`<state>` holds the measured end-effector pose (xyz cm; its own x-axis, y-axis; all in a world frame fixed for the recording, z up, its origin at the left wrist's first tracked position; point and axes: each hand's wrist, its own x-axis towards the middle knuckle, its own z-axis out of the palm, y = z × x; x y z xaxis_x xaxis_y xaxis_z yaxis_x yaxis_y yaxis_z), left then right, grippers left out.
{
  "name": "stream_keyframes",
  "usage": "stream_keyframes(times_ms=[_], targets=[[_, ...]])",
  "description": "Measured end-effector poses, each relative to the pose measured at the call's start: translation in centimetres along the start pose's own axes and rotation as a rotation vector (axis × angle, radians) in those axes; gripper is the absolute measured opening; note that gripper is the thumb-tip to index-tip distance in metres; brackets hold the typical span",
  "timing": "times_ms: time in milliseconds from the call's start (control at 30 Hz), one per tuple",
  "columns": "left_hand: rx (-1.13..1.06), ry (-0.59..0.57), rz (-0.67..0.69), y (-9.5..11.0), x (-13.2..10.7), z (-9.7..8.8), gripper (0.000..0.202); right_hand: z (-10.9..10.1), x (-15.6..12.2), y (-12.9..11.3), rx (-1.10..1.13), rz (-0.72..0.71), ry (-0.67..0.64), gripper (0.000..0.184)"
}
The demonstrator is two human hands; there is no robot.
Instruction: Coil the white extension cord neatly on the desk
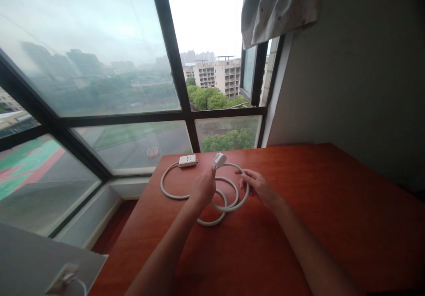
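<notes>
Fingers of the left hand are curled shut around the white cable just below its plug. The plug stands up above the knuckles, tilted toward the window. Fingers of the right hand are closed on the right side of the coiled loops, thumb on top of the outer loop and the other fingertips tucked under it. How tightly they pinch cannot be told from the head view. Both hands sit close together with the coil between them, and both forearms cross the near edge of the surface.

The cable lies in two or three overlapping loops on the red-brown surface, near its far left corner. One longer loop swings out close to the left edge and runs back up to the socket block, a small white box lying flat just beside the far edge. Socket block and plug are near each other but apart.

Beyond the far edge stands a large window with dark frames; trees and buildings show through it. A pale curtain hangs bunched at the top, above the right part of the window. A grey wall runs along the right edge of the surface. At the lower left, off the surface, a grey ledge carries a small white holder with a thin lead.
</notes>
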<state>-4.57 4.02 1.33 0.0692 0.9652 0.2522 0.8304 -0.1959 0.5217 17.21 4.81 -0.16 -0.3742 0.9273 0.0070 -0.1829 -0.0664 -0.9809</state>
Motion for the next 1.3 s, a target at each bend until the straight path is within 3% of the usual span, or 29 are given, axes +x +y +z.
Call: stream_keyframes(times_ms=[100, 367, 533, 667, 733, 833, 1000, 1200, 1300], targets=[[0.141, -0.038, 0.02, -0.2, -0.2, 0.0, 0.02, 0.1, 0.1, 0.1, -0.042, 0.012, 0.012, 0.044], [-0.351, -0.054, 0.114, -0.8, 0.3, -0.8, 0.021, 0.2, 0.2, 0.0, -0.082, -0.019, 0.034, 0.039], [-0.379, -0.08, 0.069, -0.9, 0.3, -0.9, 0.022, 0.3, 0.5, 0.8, -0.131, -0.06, 0.053, 0.038], [-0.41, -0.106, 0.08, -0.8, 0.6, -0.9, 0.025, -0.1, 1.2, 2.6, -0.213, -0.028, 0.146, 0.038], [-0.504, -0.13, 0.054, -0.8, 0.6, -1.0, 0.027, -0.2, 1.5, 3.7, -0.282, 0.013, 0.194, 0.033], [-0.668, -0.172, -0.062, -0.7, 0.2, -1.2, 0.033, 0.2, 1.6, 5.0, -0.397, 0.058, 0.164, 0.027], [-0.849, -0.227, -0.191, -0.9, -0.9, -1.9, 0.043, 1.4, 1.1, 4.7, -0.456, -0.063, 0.069, 0.03], [-0.659, -0.266, -0.12, -1.7, -0.8, -3.4, 0.04, 1.1, 0.0, 1.1, -0.095, 0.03, -0.081, 0.044], [-0.39, -0.178, 0.0, -1.4, -0.8, -4.6, 0.032, 0.7, -0.5, 0.1, 0.045, 0.047, -0.099, 0.043]])
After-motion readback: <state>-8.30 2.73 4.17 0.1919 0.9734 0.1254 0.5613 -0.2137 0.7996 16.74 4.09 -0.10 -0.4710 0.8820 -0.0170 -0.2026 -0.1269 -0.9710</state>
